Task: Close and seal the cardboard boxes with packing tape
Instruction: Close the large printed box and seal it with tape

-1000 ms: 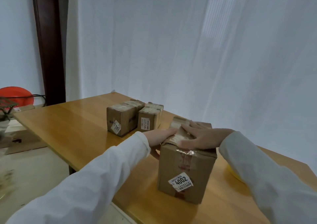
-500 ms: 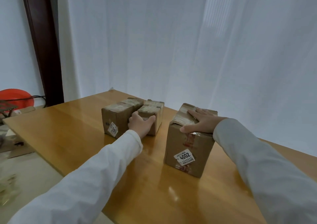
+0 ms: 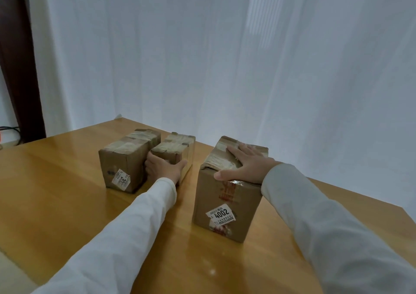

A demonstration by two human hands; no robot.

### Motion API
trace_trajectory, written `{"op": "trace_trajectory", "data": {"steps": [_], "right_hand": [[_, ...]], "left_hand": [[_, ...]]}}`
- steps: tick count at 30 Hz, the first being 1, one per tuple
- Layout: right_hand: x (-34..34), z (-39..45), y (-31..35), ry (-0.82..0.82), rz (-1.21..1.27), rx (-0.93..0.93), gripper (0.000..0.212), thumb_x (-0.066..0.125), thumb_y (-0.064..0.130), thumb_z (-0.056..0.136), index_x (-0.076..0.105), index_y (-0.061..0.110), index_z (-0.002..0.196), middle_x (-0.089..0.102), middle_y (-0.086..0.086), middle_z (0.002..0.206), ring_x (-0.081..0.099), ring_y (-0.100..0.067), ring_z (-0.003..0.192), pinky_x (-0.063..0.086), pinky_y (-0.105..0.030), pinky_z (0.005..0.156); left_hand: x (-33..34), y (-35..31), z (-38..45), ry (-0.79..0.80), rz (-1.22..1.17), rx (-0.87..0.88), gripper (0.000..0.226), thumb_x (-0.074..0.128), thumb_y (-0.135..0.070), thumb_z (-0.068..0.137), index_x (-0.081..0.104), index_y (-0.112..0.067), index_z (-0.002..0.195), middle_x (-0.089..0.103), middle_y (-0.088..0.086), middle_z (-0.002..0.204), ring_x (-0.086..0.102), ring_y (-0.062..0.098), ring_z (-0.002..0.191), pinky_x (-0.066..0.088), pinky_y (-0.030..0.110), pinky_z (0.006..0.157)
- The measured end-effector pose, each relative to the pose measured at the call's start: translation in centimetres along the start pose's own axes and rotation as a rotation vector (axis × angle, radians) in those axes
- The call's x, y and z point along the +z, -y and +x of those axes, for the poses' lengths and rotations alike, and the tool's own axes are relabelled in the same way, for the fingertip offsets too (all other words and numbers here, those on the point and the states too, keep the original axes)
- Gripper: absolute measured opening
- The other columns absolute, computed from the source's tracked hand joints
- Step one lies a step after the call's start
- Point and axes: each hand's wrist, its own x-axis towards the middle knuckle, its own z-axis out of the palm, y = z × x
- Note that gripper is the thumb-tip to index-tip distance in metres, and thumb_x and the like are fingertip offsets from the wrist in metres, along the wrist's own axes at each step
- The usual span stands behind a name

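Right, my right hand (image 3: pixel 244 165) lies flat, fingers straight, on the taped top of the tall box (image 3: pixel 227 194) standing near the bench (image 3: pixel 56 203) front. My left hand (image 3: pixel 163 169) grips the near end of the middle box (image 3: pixel 177 146), touching the left box (image 3: pixel 126 158) beside it.

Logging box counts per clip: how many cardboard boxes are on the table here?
3. The 4002 box stands nearest, under the right hand. The far-left box and the middle box sit side by side, left hand on the middle one. No others are visible.
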Motion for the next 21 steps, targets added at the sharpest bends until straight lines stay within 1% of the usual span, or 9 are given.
{"op": "trace_trajectory", "data": {"steps": [5, 8, 9, 11, 12, 14, 18, 20, 21], "right_hand": [[-0.1, -0.2, 0.1, -0.006, 0.02, 0.007, 0.103, 0.049, 0.082, 0.069, 0.001, 0.042, 0.15, -0.01, 0.008, 0.16, -0.014, -0.017, 0.147, 0.002, -0.056, 0.115], [-0.1, -0.6, 0.2, -0.016, 0.035, 0.008, 0.101, 0.051, 0.08, 0.07, 0.002, 0.042, 0.15, -0.009, 0.008, 0.16, -0.013, -0.016, 0.147, 0.002, -0.055, 0.115], [-0.2, -0.7, 0.2, -0.013, 0.036, 0.009, 0.101, 0.051, 0.08, 0.07, 0.002, 0.042, 0.15, -0.009, 0.008, 0.16, -0.013, -0.016, 0.147, 0.002, -0.054, 0.115], [-0.3, -0.8, 0.4, 0.003, 0.033, 0.017, 0.102, 0.051, 0.08, 0.07, 0.001, 0.041, 0.15, -0.009, 0.008, 0.16, -0.014, -0.016, 0.147, 0.001, -0.053, 0.115], [-0.3, -0.8, 0.5, 0.012, 0.028, 0.018, 0.103, 0.05, 0.081, 0.069, 0.001, 0.042, 0.15, -0.01, 0.008, 0.16, -0.014, -0.017, 0.147, 0.0, -0.053, 0.115], [-0.3, -0.9, 1.2, 0.025, 0.006, 0.009, 0.104, 0.049, 0.082, 0.068, 0.0, 0.042, 0.15, -0.01, 0.008, 0.16, -0.014, -0.017, 0.147, 0.0, -0.053, 0.115], [0.0, -1.2, 2.9, 0.026, -0.038, -0.027, 0.104, 0.045, 0.084, 0.069, -0.001, 0.04, 0.151, -0.011, 0.007, 0.16, -0.014, -0.017, 0.147, 0.002, -0.052, 0.115], [0.1, -1.3, 3.3, 0.025, -0.039, -0.029, 0.104, 0.045, 0.084, 0.068, -0.001, 0.04, 0.15, -0.01, 0.007, 0.16, -0.014, -0.017, 0.147, 0.002, -0.053, 0.115], [0.1, -1.2, 3.3, 0.025, -0.037, -0.027, 0.104, 0.045, 0.085, 0.068, -0.001, 0.041, 0.15, -0.01, 0.007, 0.16, -0.014, -0.017, 0.147, 0.002, -0.053, 0.115]], "left_hand": [[-1.9, -1.5, -1.0, 0.086, -0.155, 0.146, 0.103, 0.085, -0.039, 0.063, 0.02, -0.022, 0.142, 0.038, 0.002, 0.142, 0.038, 0.025, 0.132, 0.035, 0.043, 0.109], [-4.7, -3.8, -2.4, 0.119, -0.098, 0.276, 0.097, 0.083, -0.041, 0.067, 0.024, -0.017, 0.14, 0.043, -0.001, 0.129, 0.043, 0.016, 0.117, 0.037, 0.038, 0.105], [-5.7, -3.9, -2.9, 0.109, -0.066, 0.316, 0.096, 0.083, -0.043, 0.066, 0.025, -0.017, 0.138, 0.043, -0.003, 0.128, 0.043, 0.014, 0.117, 0.038, 0.038, 0.104], [-7.2, -3.1, -3.9, 0.092, 0.03, 0.354, 0.098, 0.082, -0.051, 0.062, 0.025, -0.021, 0.136, 0.041, -0.002, 0.135, 0.042, 0.02, 0.125, 0.04, 0.043, 0.105], [-7.7, -2.0, -4.3, 0.086, 0.073, 0.354, 0.101, 0.082, -0.052, 0.062, 0.023, -0.021, 0.137, 0.039, -0.001, 0.138, 0.04, 0.022, 0.129, 0.039, 0.044, 0.106], [-8.5, 0.8, -4.8, 0.125, 0.11, 0.284, 0.106, 0.083, -0.049, 0.062, 0.02, -0.017, 0.141, 0.036, 0.003, 0.142, 0.037, 0.022, 0.132, 0.036, 0.041, 0.108], [-9.4, 4.4, -4.5, 0.33, 0.127, 0.071, 0.117, 0.079, -0.054, 0.063, 0.012, -0.01, 0.148, 0.029, 0.009, 0.15, 0.032, 0.027, 0.137, 0.029, 0.04, 0.112], [-9.9, 4.1, -3.8, 0.32, 0.079, 0.111, 0.112, 0.077, -0.057, 0.064, 0.017, -0.011, 0.147, 0.032, 0.009, 0.148, 0.034, 0.027, 0.135, 0.032, 0.043, 0.111], [-10.3, 3.4, -3.7, 0.242, 0.048, 0.169, 0.104, 0.075, -0.056, 0.068, 0.022, -0.01, 0.145, 0.036, 0.009, 0.144, 0.037, 0.027, 0.132, 0.035, 0.043, 0.109]]}}
